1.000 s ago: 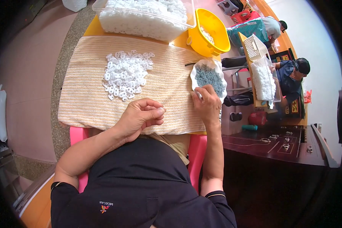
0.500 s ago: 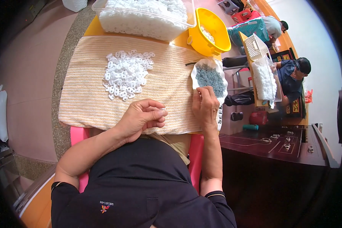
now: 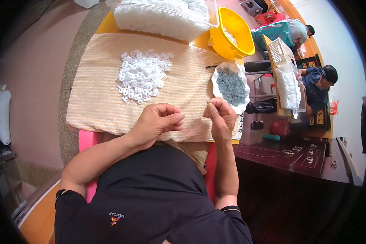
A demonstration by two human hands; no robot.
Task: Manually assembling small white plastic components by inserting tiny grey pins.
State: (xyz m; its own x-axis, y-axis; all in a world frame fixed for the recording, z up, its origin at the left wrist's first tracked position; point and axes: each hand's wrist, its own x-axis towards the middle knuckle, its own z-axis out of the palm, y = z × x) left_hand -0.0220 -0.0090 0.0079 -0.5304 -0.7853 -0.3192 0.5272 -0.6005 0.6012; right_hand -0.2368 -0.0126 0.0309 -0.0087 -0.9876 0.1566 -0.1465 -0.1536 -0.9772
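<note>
My left hand [image 3: 160, 122] is closed in a pinch above the striped cloth, thumb against the forefinger. Whatever lies between those fingertips is too small to make out. To its right, my right hand [image 3: 221, 116] also pinches, just in front of the scalloped white dish [image 3: 242, 106]. Its fingertips hide anything they hold. In the dish lies a heap of small grey-blue pieces [image 3: 231, 86]. Beyond my left hand, a pile of small white plastic pieces with two holes [image 3: 142, 77] is spread on the beige striped cloth [image 3: 97, 81]. The two hands are apart.
A clear bin [image 3: 162, 26] full of white pieces stands at the far edge, beside a yellow basin [image 3: 233, 34] with some pale pieces inside. At right, a co-worker [image 3: 319, 83] sits by a board holding another white-filled bin [image 3: 288, 87]. A dark table [image 3: 272, 156] stands nearer.
My right hand has drawn back from the grey-blue pieces toward me, its fingers pinched. My left hand stays pinched over the cloth. The whole view has shifted slightly.
</note>
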